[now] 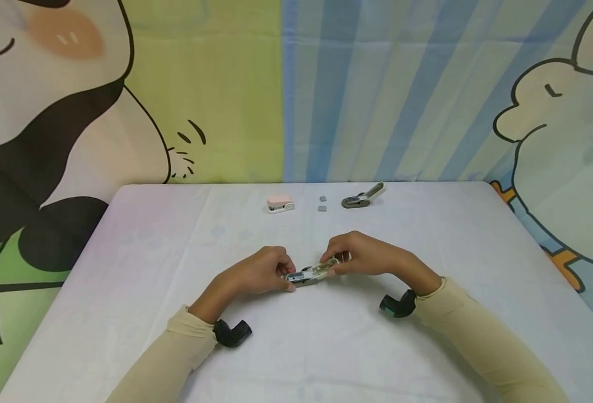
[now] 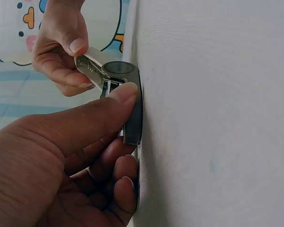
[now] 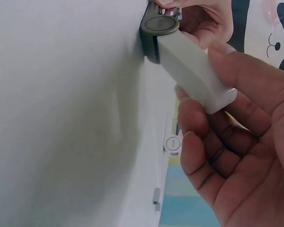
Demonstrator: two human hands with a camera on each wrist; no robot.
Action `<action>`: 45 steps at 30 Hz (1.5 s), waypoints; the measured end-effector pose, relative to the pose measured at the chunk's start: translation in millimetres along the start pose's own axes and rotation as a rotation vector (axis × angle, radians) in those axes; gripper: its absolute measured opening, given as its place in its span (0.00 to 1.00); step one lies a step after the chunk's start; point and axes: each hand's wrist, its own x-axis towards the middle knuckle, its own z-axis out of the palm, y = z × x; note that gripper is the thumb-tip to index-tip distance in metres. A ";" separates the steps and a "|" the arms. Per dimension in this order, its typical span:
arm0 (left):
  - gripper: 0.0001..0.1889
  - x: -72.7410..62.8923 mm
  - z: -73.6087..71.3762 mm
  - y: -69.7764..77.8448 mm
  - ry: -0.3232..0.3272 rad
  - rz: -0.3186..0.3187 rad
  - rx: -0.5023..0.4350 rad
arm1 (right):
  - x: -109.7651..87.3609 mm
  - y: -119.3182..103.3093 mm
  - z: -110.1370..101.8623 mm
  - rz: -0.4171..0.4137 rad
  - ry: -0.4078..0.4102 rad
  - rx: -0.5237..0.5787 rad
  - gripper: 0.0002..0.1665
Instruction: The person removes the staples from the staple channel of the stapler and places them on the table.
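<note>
Two hands share one unfolded stapler (image 1: pixel 307 276): the left hand (image 1: pixel 263 271) pinches its dark base (image 2: pixel 134 118) between thumb and curled fingers, the right hand (image 1: pixel 364 254) its pale cover (image 3: pixel 189 66). Unfolding looks done; the cover is not yet closed, and whether staples sit inside I cannot tell. Beyond the fingertips lie two small grey blocks (image 1: pixel 322 208), between a closed pink stapler (image 1: pixel 280 200) and another unfolded one (image 1: pixel 355 202). Both forearms angle inward, fingers meeting low over the tabletop (image 1: pixel 296 358).

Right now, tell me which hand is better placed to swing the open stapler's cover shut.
Probably the right hand: it holds the white cover, while the left hand pinches the dark base and could steady it.
</note>
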 end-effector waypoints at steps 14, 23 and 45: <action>0.06 21.8 8.9 16.3 -0.186 0.067 -0.030 | -21.1 -6.6 -23.3 0.052 -0.179 0.025 0.11; 0.05 68.5 16.8 38.8 -0.126 0.034 0.062 | -42.8 -1.0 -51.4 0.152 -0.145 -0.056 0.12; 0.09 157.1 17.6 47.1 0.293 -0.070 0.270 | -39.7 10.6 -97.6 0.410 0.135 -0.391 0.15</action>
